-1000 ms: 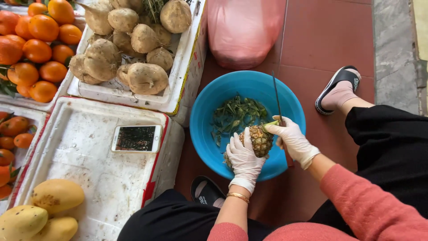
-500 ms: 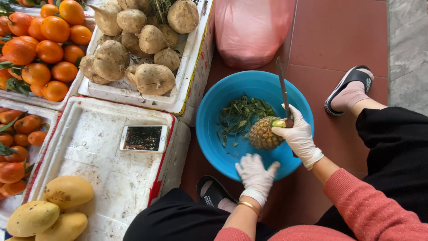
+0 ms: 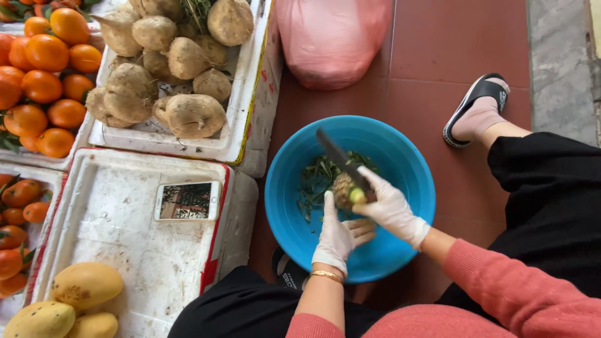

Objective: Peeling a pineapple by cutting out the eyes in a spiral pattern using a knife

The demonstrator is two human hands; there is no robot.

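Both grips clamped: left hand (image 3: pixel 338 236) on pineapple (image 3: pixel 344 189) from below, right hand (image 3: pixel 390 206) on knife (image 3: pixel 341 159) above.

The red tiled floor (image 3: pixel 463 37) bears a blue basin (image 3: pixel 400 156), a pink bag (image 3: pixel 332 37) and white foam boxes (image 3: pixel 244 119).

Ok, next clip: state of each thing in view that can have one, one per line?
Pineapple: partly peeled, held over the basin.
Knife: blade on the pineapple.
Left hand: gloved, steadying the pineapple.
Right hand: gloved, gripping the knife.
Blue basin: holds green trimmings.
Phone: lying flat, screen up.
Pink bag: full, on the floor.
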